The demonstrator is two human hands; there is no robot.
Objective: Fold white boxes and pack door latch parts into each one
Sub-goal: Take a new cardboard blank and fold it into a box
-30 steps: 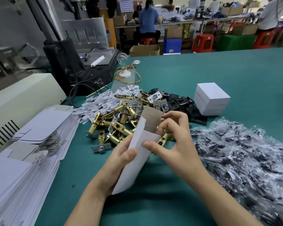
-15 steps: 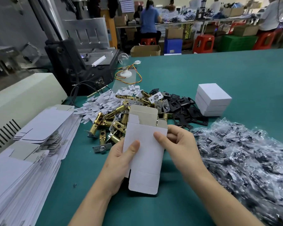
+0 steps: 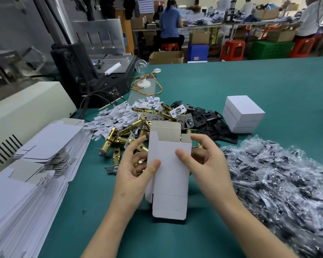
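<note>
Since the picture of half a second ago, the white box (image 3: 169, 175) has been lifted a little and opened out from flat, so that a narrow side panel is now seen at its left edge. It is held upright above the bench (image 3: 231, 81), with its white front face turned to the camera. The top flap is standing up (its inner side is grey-brown). The bottom flap is hanging straight, in line with the front face, and is not folded in.

The box is pinched by the left hand (image 3: 132, 177), with the thumb pressed on the front face and the fingers curled behind the left edge. It is gripped in the same way by the right hand (image 3: 211, 164): the thumb is laid on the front near the upper right corner, and the fingers are curled round the back of the right edge.

Just behind the box a pile of brass latches (image 3: 119, 135) is spread on the bench. Small white card pieces (image 3: 110, 118) are scattered on its far left side and black plates (image 3: 211, 121) on its right. Beyond the plates a stack of finished boxes (image 3: 243, 113) is placed. A heap of clear bags (image 3: 280, 183) with dark parts is lying at the right, and flat box blanks (image 3: 35, 164) are piled at the left.
</note>
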